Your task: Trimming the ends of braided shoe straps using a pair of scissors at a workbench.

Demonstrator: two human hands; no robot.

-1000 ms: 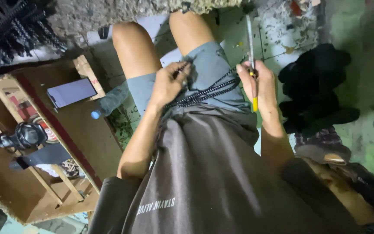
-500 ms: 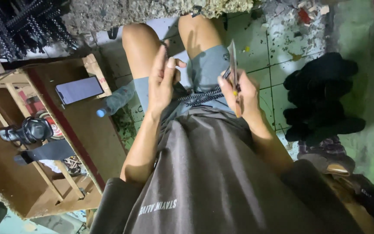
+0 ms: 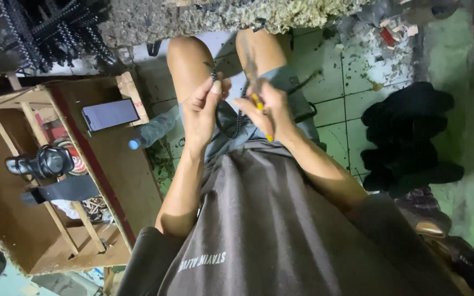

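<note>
— What is held at the centre of the frame?
— A black beaded cord [image 3: 236, 121] is pinched near its top end by the fingers [image 3: 215, 87] of the left hand [image 3: 203, 109]; the cord hangs down over the grey shorts [image 3: 281, 87].
— And the right hand [image 3: 267, 112]?
— Its fingers are closed around a thin yellow-handled tool [image 3: 259, 104].
— Anything at the left?
— A phone [image 3: 109, 114] is seen on a wooden shelf [image 3: 116, 181], a plastic bottle [image 3: 152, 131] just beside it.

hands [image 3: 237, 107] now closer together
</note>
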